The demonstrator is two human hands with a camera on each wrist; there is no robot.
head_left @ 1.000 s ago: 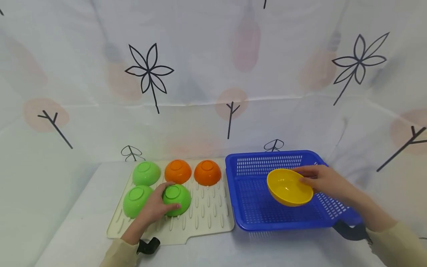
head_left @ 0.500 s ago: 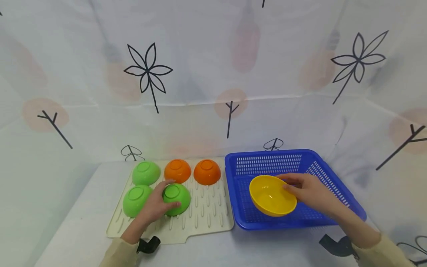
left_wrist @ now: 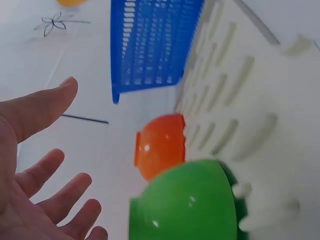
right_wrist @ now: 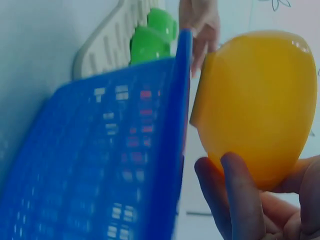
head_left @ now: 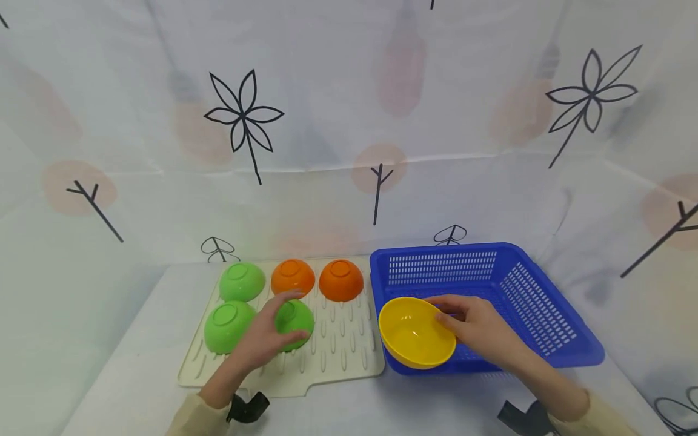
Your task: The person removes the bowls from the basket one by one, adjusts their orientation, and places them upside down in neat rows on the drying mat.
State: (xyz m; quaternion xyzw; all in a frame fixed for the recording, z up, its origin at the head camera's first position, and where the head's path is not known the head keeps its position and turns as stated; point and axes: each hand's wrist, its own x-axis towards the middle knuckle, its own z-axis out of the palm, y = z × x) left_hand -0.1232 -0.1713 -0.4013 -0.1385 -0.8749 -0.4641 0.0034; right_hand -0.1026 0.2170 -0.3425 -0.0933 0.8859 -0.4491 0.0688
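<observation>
My right hand pinches a yellow bowl by its right rim. The bowl faces up, tilted a little, over the front left edge of a blue plastic basket. In the right wrist view the yellow bowl shows its outer side, with the thumb and fingers at its edge. My left hand is lifted over an upside-down green bowl, thumb and fingers spread. The left wrist view shows the spread left hand apart from the green bowl.
On the cream draining mat two more green bowls and two orange bowls stand upside down. The blue basket adjoins the mat's right edge. A patterned white cloth hangs behind.
My right hand has carried the yellow bowl leftward and nearer, from over the basket's middle to its left edge. My left hand has let go of the green bowl and risen slightly.
</observation>
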